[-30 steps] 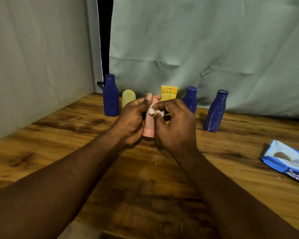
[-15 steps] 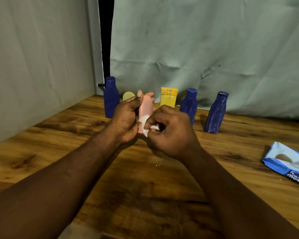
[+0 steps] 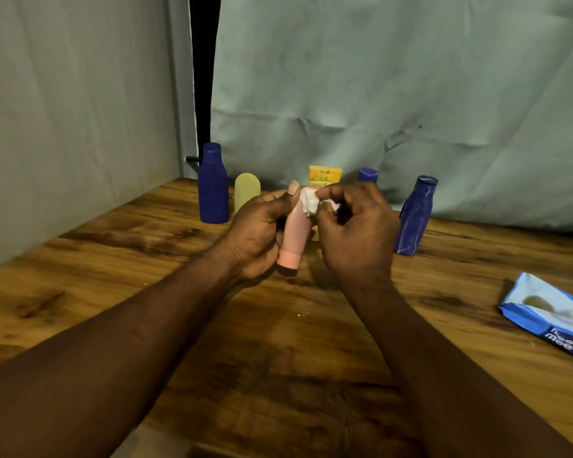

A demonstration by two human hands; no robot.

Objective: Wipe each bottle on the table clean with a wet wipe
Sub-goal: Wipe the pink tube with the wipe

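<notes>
My left hand (image 3: pixel 258 231) grips a pink tube-shaped bottle (image 3: pixel 295 236), held upright with its dark cap pointing down, just above the wooden table (image 3: pixel 278 352). My right hand (image 3: pixel 358 236) pinches a crumpled white wet wipe (image 3: pixel 309 200) against the top end of the pink bottle. Along the back stand a tall blue bottle (image 3: pixel 213 185), a pale yellow bottle (image 3: pixel 246 190), a yellow tube (image 3: pixel 325 175), a blue bottle (image 3: pixel 368 175) mostly hidden behind my right hand, and a leaning blue bottle (image 3: pixel 415 216).
A blue and white pack of wet wipes (image 3: pixel 551 317) lies at the table's right edge. Grey cloth (image 3: pixel 377 94) hangs behind the table and a pale wall (image 3: pixel 73 110) closes the left side.
The wipe slid down the pink bottle's middle half a second ago and is now back up at its top end. My left hand kept its grip throughout.
</notes>
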